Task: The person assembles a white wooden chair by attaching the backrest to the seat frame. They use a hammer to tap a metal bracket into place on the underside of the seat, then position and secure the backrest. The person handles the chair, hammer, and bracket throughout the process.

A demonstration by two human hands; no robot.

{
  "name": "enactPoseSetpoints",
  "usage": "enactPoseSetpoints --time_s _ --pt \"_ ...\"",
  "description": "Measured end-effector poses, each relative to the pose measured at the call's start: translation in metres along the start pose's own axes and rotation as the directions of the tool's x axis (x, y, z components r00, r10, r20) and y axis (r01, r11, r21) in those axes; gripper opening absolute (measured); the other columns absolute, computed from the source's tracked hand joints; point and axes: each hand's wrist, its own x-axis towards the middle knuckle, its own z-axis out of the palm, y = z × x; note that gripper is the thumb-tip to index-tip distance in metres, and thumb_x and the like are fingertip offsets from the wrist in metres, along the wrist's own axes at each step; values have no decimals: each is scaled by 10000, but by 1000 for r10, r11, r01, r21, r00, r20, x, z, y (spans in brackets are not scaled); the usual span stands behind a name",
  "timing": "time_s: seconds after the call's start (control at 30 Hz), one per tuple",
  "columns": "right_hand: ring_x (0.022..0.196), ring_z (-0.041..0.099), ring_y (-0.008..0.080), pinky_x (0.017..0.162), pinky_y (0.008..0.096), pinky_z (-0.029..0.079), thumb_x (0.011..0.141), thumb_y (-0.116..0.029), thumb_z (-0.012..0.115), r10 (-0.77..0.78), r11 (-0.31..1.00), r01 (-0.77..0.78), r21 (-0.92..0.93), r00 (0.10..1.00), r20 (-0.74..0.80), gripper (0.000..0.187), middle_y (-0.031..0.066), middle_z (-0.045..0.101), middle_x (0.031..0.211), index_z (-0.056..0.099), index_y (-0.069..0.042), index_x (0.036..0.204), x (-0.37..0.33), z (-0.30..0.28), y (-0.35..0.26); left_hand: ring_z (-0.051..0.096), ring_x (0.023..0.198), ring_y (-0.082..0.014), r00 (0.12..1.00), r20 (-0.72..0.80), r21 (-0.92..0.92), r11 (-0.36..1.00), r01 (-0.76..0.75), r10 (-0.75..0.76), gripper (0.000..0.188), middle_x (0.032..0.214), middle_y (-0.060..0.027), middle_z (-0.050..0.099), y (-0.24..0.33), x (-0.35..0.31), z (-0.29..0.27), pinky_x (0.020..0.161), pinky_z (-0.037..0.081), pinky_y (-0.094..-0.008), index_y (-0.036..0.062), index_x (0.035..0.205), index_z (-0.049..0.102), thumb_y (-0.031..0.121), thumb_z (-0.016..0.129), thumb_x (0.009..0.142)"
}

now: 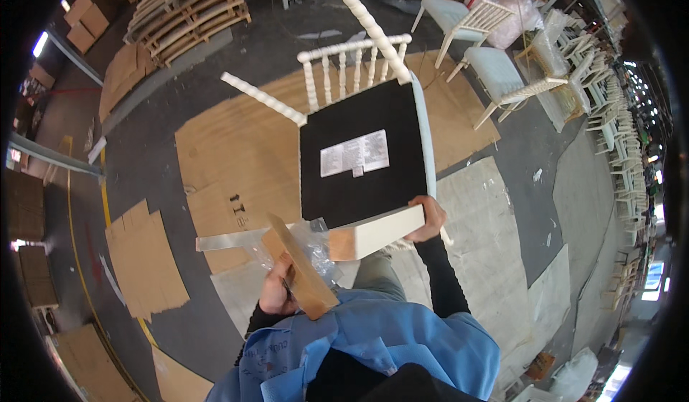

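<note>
A white chair with a pale blue seat edge is upside down before me, its black underside [362,111] facing up with a printed white sheet [354,153] on it. Its spindled back [355,61] lies at the far side, and two turned legs jut outward. My right hand [428,219] is closed round a square white leg [384,233] that points toward me and ends in a tan face. In my left hand [278,287] is a long brown cardboard strip [305,269], fingers wrapped round it. Clear plastic film [319,248] bunches behind it, by another pale leg [230,240].
Flat cardboard sheets [222,151] cover the floor under and around the chair. Upright chairs [495,72] stand at the far right, with rows of stacked white chairs [624,165] beyond. Wooden pallets [190,21] and cartons [86,18] are at the far left.
</note>
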Motion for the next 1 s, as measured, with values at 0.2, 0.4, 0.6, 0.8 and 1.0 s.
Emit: enactPoseSetpoints --time_s 0.2,0.4,0.6,0.8,1.0 --pt "781 684 233 698 353 551 755 -229 766 438 844 -487 226 868 233 280 59 683 860 638 -84 957 -22 -11 229 648 948 -214 1000 5 -114 993 -29 30 370 1074 -81 634 -34 55 104 799 554 -367 63 1246 530 346 540 1009" --pt "1276 485 172 1025 378 459 959 -154 547 486 367 -808 460 589 646 391 64 523 1355 470 -75 1334 -83 -38 425 651 949 -212 987 -81 -51 990 132 -136 379 1102 -78 641 -49 87 182 796 549 -367 66 1234 560 338 615 976" --pt "1171 531 249 1005 363 434 814 -145 765 386 822 -556 123 703 597 628 143 530 1284 427 -18 1327 -62 -40 428 655 876 -228 978 -206 -30 999 41 -46 364 1028 -87 645 -60 88 202 733 562 -385 61 1184 563 359 544 977" --pt "1001 614 274 901 351 492 843 -244 760 523 841 -521 -146 712 468 525 122 596 1161 516 -10 1245 -57 -59 411 655 887 -194 974 -223 -83 997 7 -25 358 1019 -67 639 -57 104 223 747 554 -347 57 1204 548 338 601 990" --pt "904 672 211 742 316 532 981 -287 566 803 -146 -903 403 130 581 304 95 661 995 640 -29 1125 4 -27 190 644 847 -153 946 -310 -21 994 -106 95 375 983 -56 645 -50 128 208 704 533 -300 51 1133 597 392 621 977"
